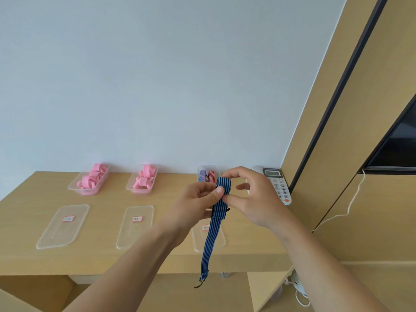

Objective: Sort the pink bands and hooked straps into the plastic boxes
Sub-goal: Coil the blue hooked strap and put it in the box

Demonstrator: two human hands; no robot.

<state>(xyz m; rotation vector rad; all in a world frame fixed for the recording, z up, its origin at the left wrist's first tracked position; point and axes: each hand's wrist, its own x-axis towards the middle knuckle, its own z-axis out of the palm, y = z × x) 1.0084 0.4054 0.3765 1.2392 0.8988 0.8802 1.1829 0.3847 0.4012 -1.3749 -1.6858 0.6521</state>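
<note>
While fingers of your left hand (pixel 198 199) and right hand (pixel 254 199) pinch the folded blue striped strap (pixel 221 199), its dangling hook (pixel 198 284) could snag the worktop (pixel 108 255) edge.

1. The hooked strap (pixel 216 218) is blue with thin black lengthwise stripes.
2. The bands (pixel 91 180) are pink.
3. One rolled strap (pixel 203 176) is purple, and its neighbour (pixel 211 175) is red with dark stripes.
4. The lid labels (pixel 68 218) are white, edged red.
5. The table (pixel 27 255) is tan.
</note>
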